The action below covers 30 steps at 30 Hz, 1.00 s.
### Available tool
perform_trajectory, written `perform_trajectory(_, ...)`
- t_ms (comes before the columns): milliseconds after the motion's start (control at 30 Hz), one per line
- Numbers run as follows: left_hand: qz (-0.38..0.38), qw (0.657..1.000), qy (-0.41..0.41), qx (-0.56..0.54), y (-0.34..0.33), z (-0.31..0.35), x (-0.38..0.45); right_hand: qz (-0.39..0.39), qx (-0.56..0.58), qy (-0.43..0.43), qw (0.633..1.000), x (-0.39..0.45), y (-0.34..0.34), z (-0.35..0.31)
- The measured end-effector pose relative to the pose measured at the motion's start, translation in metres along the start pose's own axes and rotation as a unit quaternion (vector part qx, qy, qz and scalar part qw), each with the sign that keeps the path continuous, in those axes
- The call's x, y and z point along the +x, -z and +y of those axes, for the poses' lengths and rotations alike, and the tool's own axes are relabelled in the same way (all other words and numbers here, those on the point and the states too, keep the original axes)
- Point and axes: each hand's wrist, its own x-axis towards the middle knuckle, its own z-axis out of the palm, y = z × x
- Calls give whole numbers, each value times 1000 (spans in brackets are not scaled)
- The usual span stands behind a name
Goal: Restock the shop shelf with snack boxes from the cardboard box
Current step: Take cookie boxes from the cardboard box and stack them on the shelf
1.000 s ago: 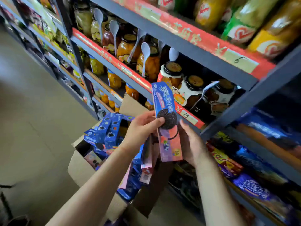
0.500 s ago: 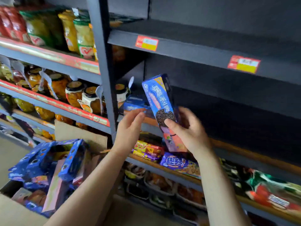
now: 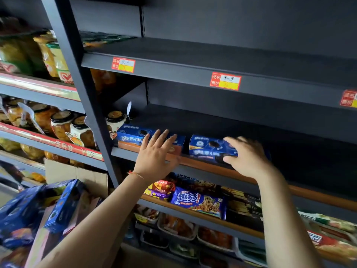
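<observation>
Blue snack box lies flat on the dark shelf, its right end held in the curled grip of the right hand. Just beside it to the left lies a second blue box, and the left hand is spread wide with straight fingers over that box's right end. Lower left, the cardboard box holds more blue boxes. Fruit jars fill the neighbouring bay.
</observation>
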Motion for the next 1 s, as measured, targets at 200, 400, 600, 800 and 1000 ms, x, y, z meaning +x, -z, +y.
perform_trajectory(200, 7, 1000, -11, -7, 0, -1, -1, -30, 131, 51, 990, 2, -10, -22)
perform_trajectory(400, 131, 972, 24, -195, 36, -32, -15, 188, 277, 176, 926, 6, -33, -83)
perform_trajectory(600, 148, 931, 223, -248, 39, -133, -82, 141, 405, 231, 873, 8, -84, -202)
perform_trajectory(800, 100, 866, 445, -206, 15, -288, -196, -125, 398, 173, 892, 32, -211, -351)
perform_trajectory(1000, 91, 747, 629, -197, 2, -412, -289, -275, 359, 120, 884, 34, -329, -493)
